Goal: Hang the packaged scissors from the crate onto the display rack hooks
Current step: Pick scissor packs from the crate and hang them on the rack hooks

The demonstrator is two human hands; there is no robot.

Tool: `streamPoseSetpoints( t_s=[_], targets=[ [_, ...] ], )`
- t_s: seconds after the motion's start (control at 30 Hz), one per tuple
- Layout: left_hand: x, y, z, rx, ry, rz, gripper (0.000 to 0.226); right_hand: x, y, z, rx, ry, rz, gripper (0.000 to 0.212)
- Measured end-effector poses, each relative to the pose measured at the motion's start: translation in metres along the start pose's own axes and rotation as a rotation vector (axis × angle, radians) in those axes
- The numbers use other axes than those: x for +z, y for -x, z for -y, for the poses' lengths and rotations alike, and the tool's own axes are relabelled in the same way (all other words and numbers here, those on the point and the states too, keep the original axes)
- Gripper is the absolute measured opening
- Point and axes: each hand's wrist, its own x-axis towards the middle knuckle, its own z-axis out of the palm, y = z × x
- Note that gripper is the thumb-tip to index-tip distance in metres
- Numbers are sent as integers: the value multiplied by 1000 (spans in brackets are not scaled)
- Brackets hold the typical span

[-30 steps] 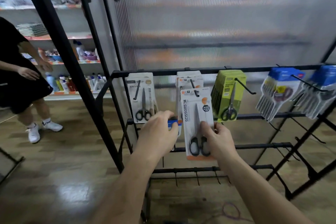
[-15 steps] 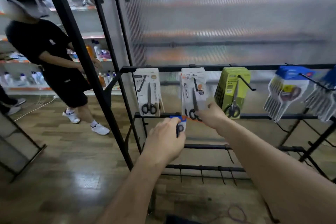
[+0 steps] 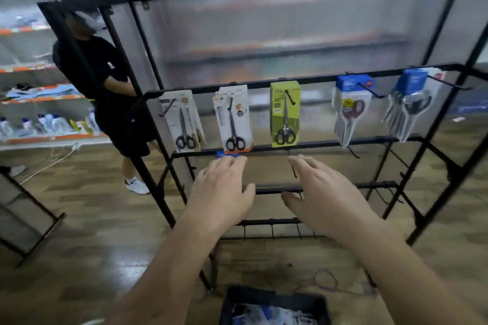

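Observation:
The black display rack (image 3: 290, 79) carries packaged scissors on its upper hooks: a white pack (image 3: 184, 121), a white and orange pack (image 3: 233, 121), a green pack (image 3: 285, 113) and two bunches of blue-topped packs (image 3: 351, 105) (image 3: 412, 100). My left hand (image 3: 221, 192) is below the white and orange pack and holds a blue-topped pack (image 3: 231, 155); only its top edge shows above my fingers. My right hand (image 3: 324, 192) hovers beside it, fingers spread, holding nothing. The dark crate (image 3: 274, 298) with more packs sits on the floor at the bottom edge.
Bare hooks stick out from the lower rack bars (image 3: 277, 188). A person in black (image 3: 105, 82) stands behind the rack's left post, another head behind. Store shelves with bottles (image 3: 39, 124) line the left wall. A purple cord loop (image 3: 326, 280) lies on the wooden floor.
My right hand hung the white and orange pack on the second hook, let go and drew back down. My left hand kept the blue-topped pack. The person on the left walked closer.

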Motion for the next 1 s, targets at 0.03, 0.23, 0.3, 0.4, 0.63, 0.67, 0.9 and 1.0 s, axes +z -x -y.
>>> streamPoseSetpoints(
  t_s=[0.03,0.23,0.3,0.4,0.63,0.67,0.9,1.0],
  targets=[
    [-2,3,-2,29,3,3,55,4,10,-1,39,-2,-20,68],
    [-13,29,29,98,23,-24,59,24,39,33,154,15,-75,66],
    [-13,37,45,105,47,-36,57,30,41,49,155,51,-81,65],
    [-9,50,66,120,66,-30,55,39,45,69,181,98,-83,66],
    [1,72,81,173,86,9,52,49,69,85,263,130,-70,65],
    [1,76,78,179,83,9,52,49,73,85,265,130,-66,65],
    [1,93,25,160,45,5,53,26,101,45,203,111,-66,68],
    [3,98,-12,163,2,4,52,19,116,14,187,98,-70,70]
  ],
)
